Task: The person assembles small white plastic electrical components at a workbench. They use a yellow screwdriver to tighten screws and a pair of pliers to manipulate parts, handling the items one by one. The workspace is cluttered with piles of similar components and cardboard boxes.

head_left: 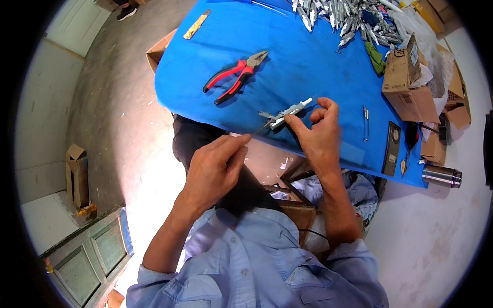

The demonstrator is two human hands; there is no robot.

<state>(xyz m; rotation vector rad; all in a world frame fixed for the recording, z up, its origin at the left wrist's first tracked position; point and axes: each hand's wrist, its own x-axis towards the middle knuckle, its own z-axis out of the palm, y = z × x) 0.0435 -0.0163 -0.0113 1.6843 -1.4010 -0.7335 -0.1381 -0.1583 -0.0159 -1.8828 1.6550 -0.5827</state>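
My left hand (214, 163) is closed in a pinch at the table's front edge. From its fingertips a thin metal rod (260, 129) reaches to a slim silver metal part (295, 109). My right hand (319, 132) has its thumb on that part, fingers curled close beside its pale, pointed end. The part has a jagged strip along one side and a dark underside. Its exact kind cannot be made out. Beyond my hands lie pliers (236, 80) with red and black handles, jaws pointing away to the right.
A blue-covered table (300, 56) bears a heap of similar silver parts (349, 19) at the back. On the right are a cardboard box (408, 84), a green cloth (375, 59), a dark flat tool (392, 149) and a steel flask (441, 176). A yellowish strip (197, 24) lies far left.
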